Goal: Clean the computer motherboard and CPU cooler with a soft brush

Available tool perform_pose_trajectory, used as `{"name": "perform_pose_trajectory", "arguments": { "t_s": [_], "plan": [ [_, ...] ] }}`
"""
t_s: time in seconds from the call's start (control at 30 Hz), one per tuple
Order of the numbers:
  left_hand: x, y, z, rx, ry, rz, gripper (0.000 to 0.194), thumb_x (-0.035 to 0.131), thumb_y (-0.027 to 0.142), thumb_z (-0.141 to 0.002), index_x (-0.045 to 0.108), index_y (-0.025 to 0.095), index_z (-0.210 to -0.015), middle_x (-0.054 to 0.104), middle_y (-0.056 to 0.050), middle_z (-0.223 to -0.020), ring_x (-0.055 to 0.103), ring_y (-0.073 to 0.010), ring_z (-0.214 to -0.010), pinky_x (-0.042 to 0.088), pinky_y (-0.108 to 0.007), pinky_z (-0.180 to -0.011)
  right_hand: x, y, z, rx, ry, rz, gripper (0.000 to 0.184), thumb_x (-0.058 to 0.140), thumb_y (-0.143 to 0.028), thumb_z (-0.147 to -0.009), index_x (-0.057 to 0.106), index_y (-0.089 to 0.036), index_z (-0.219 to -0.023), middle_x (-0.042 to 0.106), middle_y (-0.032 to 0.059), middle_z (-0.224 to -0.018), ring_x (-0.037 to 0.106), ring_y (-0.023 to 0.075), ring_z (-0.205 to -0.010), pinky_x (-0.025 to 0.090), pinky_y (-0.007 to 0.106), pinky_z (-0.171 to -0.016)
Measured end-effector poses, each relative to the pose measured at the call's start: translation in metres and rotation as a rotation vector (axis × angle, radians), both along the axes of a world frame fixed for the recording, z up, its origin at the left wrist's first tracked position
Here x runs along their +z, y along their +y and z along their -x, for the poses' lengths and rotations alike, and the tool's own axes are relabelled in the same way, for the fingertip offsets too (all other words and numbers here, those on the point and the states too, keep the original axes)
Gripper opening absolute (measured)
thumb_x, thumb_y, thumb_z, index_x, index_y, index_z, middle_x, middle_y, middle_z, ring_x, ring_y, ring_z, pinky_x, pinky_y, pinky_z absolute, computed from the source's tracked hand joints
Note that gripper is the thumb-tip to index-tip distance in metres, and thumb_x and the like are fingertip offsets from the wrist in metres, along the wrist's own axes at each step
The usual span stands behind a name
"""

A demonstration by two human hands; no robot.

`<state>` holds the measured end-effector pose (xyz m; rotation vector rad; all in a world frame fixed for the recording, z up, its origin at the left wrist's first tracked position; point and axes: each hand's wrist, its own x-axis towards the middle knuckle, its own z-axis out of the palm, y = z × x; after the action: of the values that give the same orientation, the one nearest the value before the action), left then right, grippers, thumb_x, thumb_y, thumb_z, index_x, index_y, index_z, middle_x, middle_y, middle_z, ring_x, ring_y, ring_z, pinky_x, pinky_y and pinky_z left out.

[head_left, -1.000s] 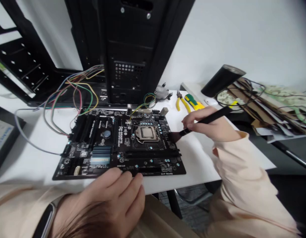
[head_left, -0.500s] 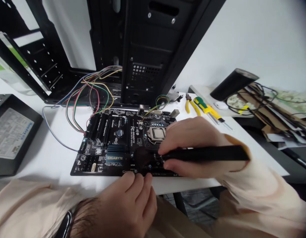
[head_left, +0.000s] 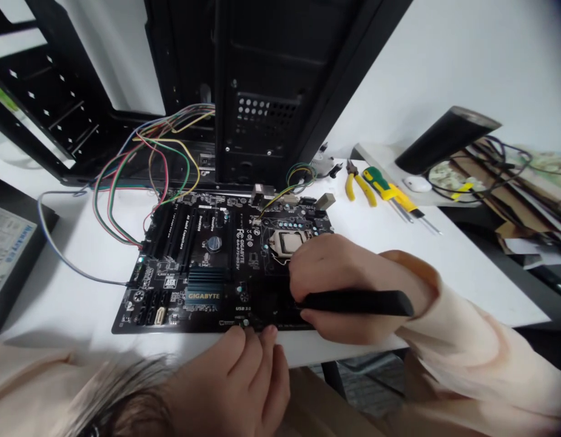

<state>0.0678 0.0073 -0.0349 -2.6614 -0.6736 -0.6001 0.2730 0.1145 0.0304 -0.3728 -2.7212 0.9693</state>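
A black Gigabyte motherboard (head_left: pixel 204 295) lies flat on the white table, its processor (head_left: pixel 290 243) seated in the socket. My right hand (head_left: pixel 348 279) is closed round the black handle of a brush (head_left: pixel 357 303), held low over the board's front right part. The dark bristles barely stand out against the board. At the front edge, my left hand (head_left: pixel 235 376) has its fingers bent together and gripping the board's rim; the thumb is hidden. Thin coloured wires (head_left: pixel 111 188) run to the board's left side.
A black computer case (head_left: pixel 262 145) stands right behind the board. To the left sits a power supply (head_left: pixel 11 243). Pliers (head_left: pixel 359 185), screwdrivers (head_left: pixel 389 191), a black cylinder (head_left: pixel 448 139) and a white mouse-like object (head_left: pixel 416 184) lie at the right. Cardboard and cables are heaped beyond.
My right hand has shifted slightly down, and the brush handle now points less far to the right. My left hand stays at the board's front edge. The view has shifted a little.
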Motion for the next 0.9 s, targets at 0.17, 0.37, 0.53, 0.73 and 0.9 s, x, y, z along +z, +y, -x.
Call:
{"name": "perform_pose_trajectory", "arguments": {
  "t_s": [0.17, 0.37, 0.53, 0.73, 0.9],
  "plan": [
    [-0.002, 0.0, -0.001, -0.004, 0.011, -0.02, 0.031, 0.031, 0.008, -0.099, 0.062, 0.01, -0.102, 0.075, -0.006, -0.099, 0.067, -0.0204, -0.08, 0.042, -0.038, -0.078, 0.006, 0.002, -0.008, 0.012, -0.106, 0.067, 0.017, 0.044, -0.016, -0.076, 0.037, -0.022, -0.062, 0.043, -0.0034, -0.053, 0.038, 0.0094, -0.05, 0.03, 0.025, -0.052],
    [-0.006, 0.002, -0.002, 0.002, -0.001, -0.031, 0.02, 0.044, 0.015, -0.098, 0.064, 0.011, -0.1, 0.076, -0.006, -0.097, 0.067, -0.0185, -0.079, 0.045, -0.035, -0.075, 0.009, 0.002, -0.012, 0.037, -0.115, 0.053, 0.022, 0.043, -0.016, -0.074, 0.027, -0.023, -0.061, 0.038, -0.0036, -0.052, 0.034, 0.0104, -0.051, 0.028, 0.028, -0.052],
    [-0.011, 0.001, -0.001, 0.003, 0.0, -0.051, 0.013, 0.056, 0.019, -0.094, 0.065, 0.013, -0.101, 0.075, -0.006, -0.097, 0.065, -0.0166, -0.081, 0.046, -0.033, -0.078, 0.01, 0.002, -0.016, 0.035, -0.104, 0.074, 0.022, 0.044, -0.015, -0.069, 0.026, -0.023, -0.061, 0.033, -0.0043, -0.053, 0.03, 0.0111, -0.051, 0.025, 0.029, -0.051],
    [-0.027, 0.003, 0.0, 0.02, -0.017, -0.079, 0.014, 0.056, 0.023, -0.095, 0.065, 0.015, -0.102, 0.074, -0.004, -0.099, 0.063, -0.0148, -0.084, 0.046, -0.03, -0.082, 0.008, 0.004, -0.028, 0.038, -0.105, 0.132, 0.024, 0.044, -0.015, -0.067, 0.023, -0.024, -0.06, 0.027, -0.0053, -0.053, 0.025, 0.011, -0.05, 0.023, 0.03, -0.05],
    [-0.048, 0.009, 0.001, -0.022, -0.169, -0.308, 0.012, 0.059, 0.024, -0.094, 0.067, 0.02, -0.101, 0.073, 0.002, -0.095, 0.06, -0.0111, -0.077, 0.046, -0.026, -0.085, 0.002, 0.005, -0.04, 0.025, -0.128, 0.202, 0.024, 0.044, -0.015, -0.063, 0.022, -0.024, -0.057, 0.025, -0.0058, -0.05, 0.023, 0.0105, -0.047, 0.022, 0.029, -0.047]
  ]
}}
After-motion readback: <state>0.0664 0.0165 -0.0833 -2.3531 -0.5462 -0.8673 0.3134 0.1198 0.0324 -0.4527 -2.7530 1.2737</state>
